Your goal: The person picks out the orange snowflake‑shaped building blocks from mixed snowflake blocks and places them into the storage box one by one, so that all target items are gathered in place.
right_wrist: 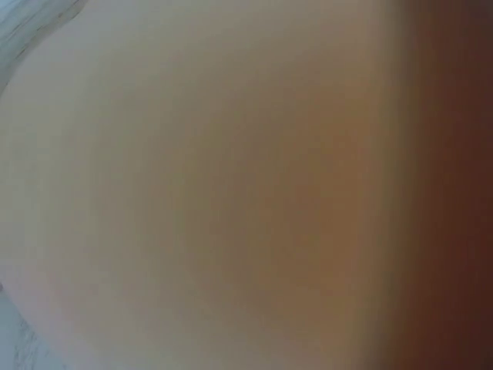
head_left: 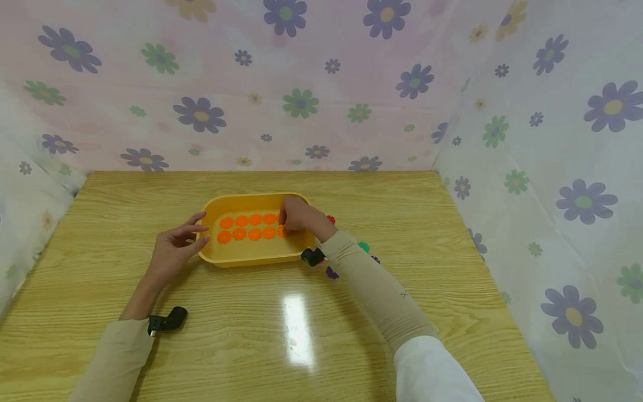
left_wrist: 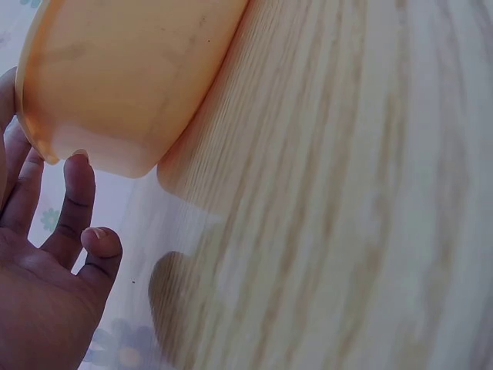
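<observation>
**Mira:** Head view showed a yellow tray (head_left: 251,258) on the wooden table (head_left: 251,335), with orange flower discs (head_left: 247,228) laid flat inside it in two rows. How full did it look to you?

**Jon:** Partly. Both rows ran from the tray's left side toward its right end, and the right hand (head_left: 297,216) was down inside at that right end, fingers bent over the last discs. I judged it was setting one in place, though the fingers covered the disc itself, so I could not tell whether it was pinching anything.

**Mira:** And the left hand (head_left: 173,251)?

**Jon:** It lay spread and relaxed, fingertips against the tray's left outer wall. The left wrist view agreed: straight fingers (left_wrist: 77,200) beside the tray's rounded corner (left_wrist: 115,85).

**Mira:** What seemed left to do?

**Jon:** A few loose pieces lay on the table just right of the tray: a red one (head_left: 330,219), a green one (head_left: 364,246) and purple ones (head_left: 331,273). Only orange was in the tray, so I'd guess the rows were near done and the other colours untouched. The right wrist view was a blur.
</observation>
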`<move>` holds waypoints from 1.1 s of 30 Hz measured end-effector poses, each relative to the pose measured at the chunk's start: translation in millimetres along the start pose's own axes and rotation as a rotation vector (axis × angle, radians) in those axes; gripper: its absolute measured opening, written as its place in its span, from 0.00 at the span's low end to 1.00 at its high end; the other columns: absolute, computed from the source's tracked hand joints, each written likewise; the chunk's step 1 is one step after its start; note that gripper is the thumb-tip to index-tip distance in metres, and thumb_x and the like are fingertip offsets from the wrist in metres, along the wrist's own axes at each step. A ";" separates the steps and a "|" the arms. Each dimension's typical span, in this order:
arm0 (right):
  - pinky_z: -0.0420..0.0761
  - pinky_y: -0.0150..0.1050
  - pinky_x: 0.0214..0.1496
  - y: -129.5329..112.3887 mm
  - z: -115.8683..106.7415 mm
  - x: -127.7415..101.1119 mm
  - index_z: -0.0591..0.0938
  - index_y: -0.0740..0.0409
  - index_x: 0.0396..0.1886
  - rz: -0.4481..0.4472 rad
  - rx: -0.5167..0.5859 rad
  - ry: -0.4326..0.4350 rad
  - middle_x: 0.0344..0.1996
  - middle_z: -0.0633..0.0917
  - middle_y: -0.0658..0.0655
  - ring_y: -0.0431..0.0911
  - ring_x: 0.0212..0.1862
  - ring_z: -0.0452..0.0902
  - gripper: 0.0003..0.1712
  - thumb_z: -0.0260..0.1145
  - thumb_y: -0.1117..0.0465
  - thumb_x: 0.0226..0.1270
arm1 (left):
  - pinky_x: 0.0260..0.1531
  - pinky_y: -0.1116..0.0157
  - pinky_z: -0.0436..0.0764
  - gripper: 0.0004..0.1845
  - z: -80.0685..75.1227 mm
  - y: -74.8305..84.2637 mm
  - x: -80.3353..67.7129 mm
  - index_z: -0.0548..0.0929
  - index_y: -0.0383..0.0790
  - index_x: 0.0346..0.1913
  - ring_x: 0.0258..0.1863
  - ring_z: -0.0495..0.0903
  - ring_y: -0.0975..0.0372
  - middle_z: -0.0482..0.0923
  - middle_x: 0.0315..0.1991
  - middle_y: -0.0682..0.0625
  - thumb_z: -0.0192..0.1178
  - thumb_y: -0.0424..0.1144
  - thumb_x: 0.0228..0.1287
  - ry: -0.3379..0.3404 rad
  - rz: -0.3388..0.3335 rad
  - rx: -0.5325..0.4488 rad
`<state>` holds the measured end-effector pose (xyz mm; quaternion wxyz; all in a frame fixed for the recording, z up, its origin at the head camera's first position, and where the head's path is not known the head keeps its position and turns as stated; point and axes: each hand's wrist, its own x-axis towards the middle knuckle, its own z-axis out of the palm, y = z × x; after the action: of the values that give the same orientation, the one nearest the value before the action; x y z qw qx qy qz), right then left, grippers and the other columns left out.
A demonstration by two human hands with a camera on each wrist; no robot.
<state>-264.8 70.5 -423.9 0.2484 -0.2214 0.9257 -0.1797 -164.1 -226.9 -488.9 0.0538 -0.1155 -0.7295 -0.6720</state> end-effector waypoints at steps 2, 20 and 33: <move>0.81 0.38 0.44 0.1 0.0 0.0 0.89 0.63 0.42 0.002 0.002 0.005 0.43 0.88 0.60 0.49 0.39 0.81 0.10 0.76 0.68 0.61 | 0.35 0.77 0.77 0.13 0.1 -0.1 -0.1 0.81 0.16 0.51 0.60 0.79 0.69 0.79 0.66 0.54 0.63 0.23 0.67 0.002 -0.001 -0.005; 0.81 0.36 0.38 8.2 -8.9 -5.2 0.86 0.66 0.45 -0.052 0.246 -0.046 0.41 0.87 0.61 0.45 0.30 0.80 0.08 0.66 0.68 0.69 | 0.36 0.76 0.77 0.11 2.0 3.5 -0.5 0.85 0.21 0.50 0.56 0.81 0.72 0.78 0.68 0.51 0.65 0.25 0.67 0.017 -0.012 0.047; 0.85 0.43 0.52 27.9 -20.9 -19.9 0.77 0.71 0.65 -0.234 0.657 -0.133 0.60 0.80 0.68 0.59 0.57 0.80 0.21 0.57 0.62 0.80 | 0.33 0.76 0.77 0.15 2.0 9.2 1.9 0.83 0.21 0.53 0.51 0.81 0.71 0.76 0.69 0.51 0.65 0.27 0.68 -0.018 -0.011 0.134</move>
<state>-269.5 108.5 -411.7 0.3437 -0.2454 0.7688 -0.4802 -163.6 -224.1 -479.7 0.0511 -0.1139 -0.7740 -0.6208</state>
